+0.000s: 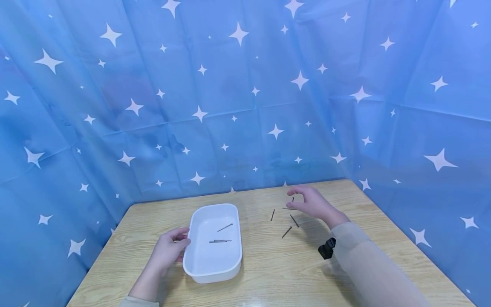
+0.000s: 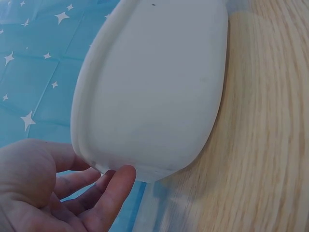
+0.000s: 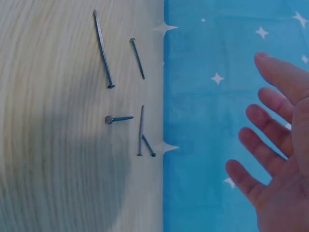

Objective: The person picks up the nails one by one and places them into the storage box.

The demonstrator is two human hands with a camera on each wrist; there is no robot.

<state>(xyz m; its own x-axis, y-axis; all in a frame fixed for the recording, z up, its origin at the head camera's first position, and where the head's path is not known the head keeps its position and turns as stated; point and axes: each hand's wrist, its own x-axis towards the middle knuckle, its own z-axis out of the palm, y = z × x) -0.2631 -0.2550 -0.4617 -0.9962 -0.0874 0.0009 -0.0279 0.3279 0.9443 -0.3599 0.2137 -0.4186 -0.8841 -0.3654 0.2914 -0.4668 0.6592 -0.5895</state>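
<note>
At the left wall of a white plastic tray (image 1: 195, 260) is my left hand (image 1: 168, 247), gripping the edge with thumb and fingers bent against it. In the left wrist view the fingers (image 2: 113, 195) overlap the end of the tray. A slanted nail (image 1: 225, 227) and a pair of nails (image 1: 220, 241) lying together are inside the tray. My right hand (image 1: 312, 202) hovers over the far right of the table, thumb and fingers apart with nothing between them. Below it lie several loose nails (image 3: 102, 50), two of them crossing (image 3: 141, 128) in the right wrist view.
The wooden table (image 1: 264, 277) meets a blue curtain (image 1: 249, 140) with white stars behind and at both sides. A small black device (image 1: 327, 248) sits at my right wrist, beside the sleeve.
</note>
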